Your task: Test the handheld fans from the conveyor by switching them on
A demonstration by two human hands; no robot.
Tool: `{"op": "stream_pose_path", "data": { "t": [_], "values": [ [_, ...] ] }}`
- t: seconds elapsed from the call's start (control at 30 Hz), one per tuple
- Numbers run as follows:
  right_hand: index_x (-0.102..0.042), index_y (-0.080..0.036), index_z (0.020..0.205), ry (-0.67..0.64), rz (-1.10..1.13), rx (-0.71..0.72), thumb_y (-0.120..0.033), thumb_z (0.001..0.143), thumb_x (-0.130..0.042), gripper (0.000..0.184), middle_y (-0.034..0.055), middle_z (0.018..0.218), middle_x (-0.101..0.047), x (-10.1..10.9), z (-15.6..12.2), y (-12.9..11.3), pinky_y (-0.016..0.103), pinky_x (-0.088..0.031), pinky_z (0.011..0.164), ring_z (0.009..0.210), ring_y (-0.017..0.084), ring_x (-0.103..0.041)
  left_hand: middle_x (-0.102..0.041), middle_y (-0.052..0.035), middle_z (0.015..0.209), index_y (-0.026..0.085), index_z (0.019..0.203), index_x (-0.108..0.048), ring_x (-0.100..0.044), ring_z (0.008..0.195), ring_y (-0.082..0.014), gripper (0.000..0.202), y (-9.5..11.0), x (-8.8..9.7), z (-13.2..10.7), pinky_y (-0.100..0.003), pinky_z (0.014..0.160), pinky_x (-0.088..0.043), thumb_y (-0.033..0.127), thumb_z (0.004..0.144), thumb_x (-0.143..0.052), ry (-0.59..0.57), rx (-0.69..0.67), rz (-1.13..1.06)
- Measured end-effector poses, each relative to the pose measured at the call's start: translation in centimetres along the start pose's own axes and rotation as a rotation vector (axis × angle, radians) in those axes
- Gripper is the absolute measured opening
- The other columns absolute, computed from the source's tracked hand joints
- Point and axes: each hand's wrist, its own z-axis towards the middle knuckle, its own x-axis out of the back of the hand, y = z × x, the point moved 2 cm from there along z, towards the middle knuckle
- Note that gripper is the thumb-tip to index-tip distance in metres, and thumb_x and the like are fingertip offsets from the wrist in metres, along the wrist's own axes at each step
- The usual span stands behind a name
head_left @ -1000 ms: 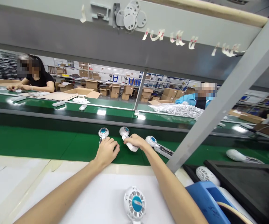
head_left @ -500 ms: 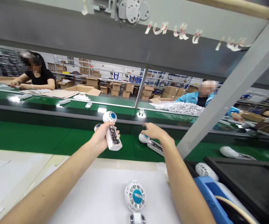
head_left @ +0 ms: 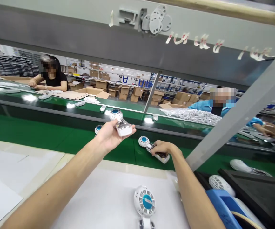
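Note:
My left hand [head_left: 107, 136] is closed around a white handheld fan [head_left: 124, 129] above the green belt. The fan has a round head with a blue centre, and its handle end faces me. To the right, my right hand [head_left: 163, 147] grips the handle of a second handheld fan [head_left: 144, 142], which lies at a slant on the belt, its inner parts showing in the open handle. Behind my left wrist a further fan head [head_left: 97, 128] is partly hidden. Close to me on the white worktop lies another handheld fan [head_left: 144, 202], its lower part cut off by the frame.
A slanted metal post [head_left: 232, 117] rises beside my right arm. A blue holder [head_left: 219, 203] and a black tray [head_left: 258, 190] with white fans around them are at lower right. Two co-workers sit across the green conveyor belt [head_left: 63, 133], near cardboard boxes and a pile of white parts [head_left: 194, 115].
My left hand has tipped and raised its fan, turning palm up. My right hand has moved from above the second fan's head down onto its handle. The view has shifted slightly left.

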Motion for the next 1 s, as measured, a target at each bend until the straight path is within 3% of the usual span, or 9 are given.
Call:
{"op": "stream_pose_path", "data": {
  "t": [0.17, 0.3, 0.37, 0.47, 0.6, 0.8, 1.0],
  "values": [
    [-0.056, -0.015, 0.085, 0.101, 0.391, 0.224, -0.017, 0.070, -0.070, 0.021, 0.0048, 0.072, -0.065, 0.9, -1.6, -2.8, 0.024, -0.049, 0.048, 0.060, 0.017, -0.065, -0.069, -0.0146, 0.087, 0.008, 0.101, -0.055, -0.072, 0.072, -0.0218, 0.012, -0.4, -0.5, -0.8, -0.039, 0.069, -0.065, 0.010, 0.093, -0.047, -0.132, -0.044, 0.109],
    [-0.052, -0.017, 0.098, 0.188, 0.693, 0.363, -0.028, 0.088, -0.054, 0.015, 0.0056, 0.085, -0.067, 2.5, -5.2, -5.3, 0.023, -0.057, 0.057, 0.066, 0.013, -0.066, -0.069, -0.0099, 0.097, 0.015, 0.106, -0.052, -0.071, 0.078, -0.0207, 0.029, -0.2, -0.4, -1.1, -0.045, 0.074, -0.065, 0.001, 0.081, -0.054, -0.197, -0.164, 0.202],
    [-0.052, -0.018, 0.102, 0.147, 0.857, 0.426, -0.023, 0.087, -0.050, 0.015, 0.0064, 0.088, -0.069, 3.1, -7.2, -6.4, 0.026, -0.061, 0.063, 0.069, 0.014, -0.068, -0.068, -0.0083, 0.103, 0.019, 0.113, -0.049, -0.071, 0.084, -0.0212, 0.039, -0.1, -0.4, -1.2, -0.048, 0.076, -0.065, 0.001, 0.079, -0.057, -0.240, -0.216, 0.262],
    [-0.052, -0.019, 0.112, 0.042, 1.072, 0.514, -0.010, 0.077, -0.053, 0.036, 0.0064, 0.089, -0.071, 3.4, -10.0, -7.5, 0.032, -0.064, 0.064, 0.070, 0.018, -0.071, -0.066, -0.0079, 0.110, 0.022, 0.120, -0.046, -0.071, 0.087, -0.0213, 0.050, 0.1, -0.5, -1.4, -0.046, 0.074, -0.065, 0.002, 0.077, -0.060, -0.312, -0.267, 0.338],
    [-0.049, -0.022, 0.125, 0.023, 1.095, 0.630, -0.008, 0.073, -0.058, 0.055, 0.0046, 0.092, -0.071, 3.0, -12.6, -8.7, 0.033, -0.065, 0.065, 0.073, 0.020, -0.073, -0.065, -0.0089, 0.113, 0.022, 0.125, -0.041, -0.071, 0.081, -0.0208, 0.058, 0.5, -0.8, -1.9, -0.040, 0.067, -0.064, 0.003, 0.074, -0.062, -0.370, -0.310, 0.418],
    [-0.040, -0.027, 0.134, -0.014, 1.088, 0.868, -0.014, 0.075, -0.067, 0.066, 0.0028, 0.104, -0.071, 2.3, -15.0, -10.0, 0.038, -0.065, 0.074, 0.087, 0.022, -0.073, -0.064, -0.0073, 0.116, 0.026, 0.132, -0.035, -0.072, 0.078, -0.0207, 0.068, 1.3, -0.9, -2.5, -0.037, 0.065, -0.063, 0.006, 0.074, -0.064, -0.448, -0.367, 0.492],
    [-0.032, -0.029, 0.142, 0.001, 1.063, 0.991, -0.017, 0.077, -0.065, 0.074, 0.0039, 0.109, -0.070, 2.0, -15.8, -10.4, 0.037, -0.063, 0.072, 0.091, 0.022, -0.072, -0.066, -0.0064, 0.116, 0.028, 0.136, -0.031, -0.072, 0.077, -0.0206, 0.073, 1.9, -0.7, -2.7, -0.036, 0.064, -0.062, 0.009, 0.075, -0.067, -0.532, -0.393, 0.515]
  ]
}}
